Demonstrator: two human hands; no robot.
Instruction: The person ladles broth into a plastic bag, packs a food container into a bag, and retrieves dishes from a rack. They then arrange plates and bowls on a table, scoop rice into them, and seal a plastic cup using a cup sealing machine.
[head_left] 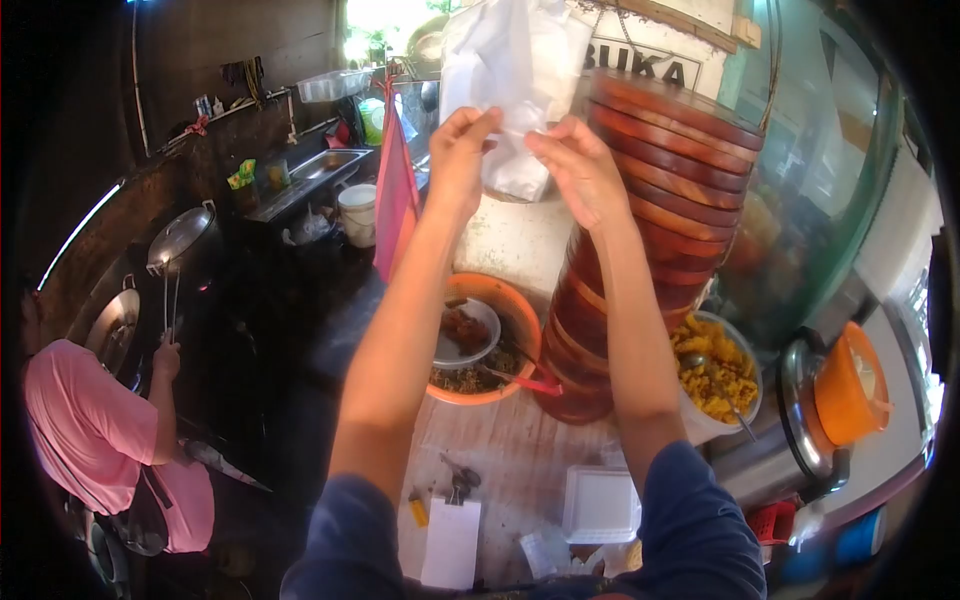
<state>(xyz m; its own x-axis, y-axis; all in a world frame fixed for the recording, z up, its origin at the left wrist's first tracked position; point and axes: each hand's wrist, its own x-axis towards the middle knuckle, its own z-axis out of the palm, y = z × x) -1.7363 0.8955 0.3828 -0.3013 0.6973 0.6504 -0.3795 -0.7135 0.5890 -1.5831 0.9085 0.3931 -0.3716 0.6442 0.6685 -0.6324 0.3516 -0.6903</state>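
Observation:
White plastic bags (510, 70) hang in a bunch on the wall in front of me. Both my arms reach up to them. My left hand (463, 150) has its fingers curled in a pinch at the left side of the bags. Opposite it, my right hand (582, 168) pinches thin plastic between thumb and fingertips. Just right of my right hand rises a tall stack of brown round wooden pieces (650, 210). Below my forearms is an orange basin (528, 318) of food, with a white bowl (483, 318) inside it.
A white container of yellow food (716, 370) stands right, near an orange tub (850, 385). A clipboard (452, 540), a yellow lighter (418, 510) and a white foam box (600, 505) lie on the table. At left, a person in pink (95, 410) holds tongs by a pot (182, 238).

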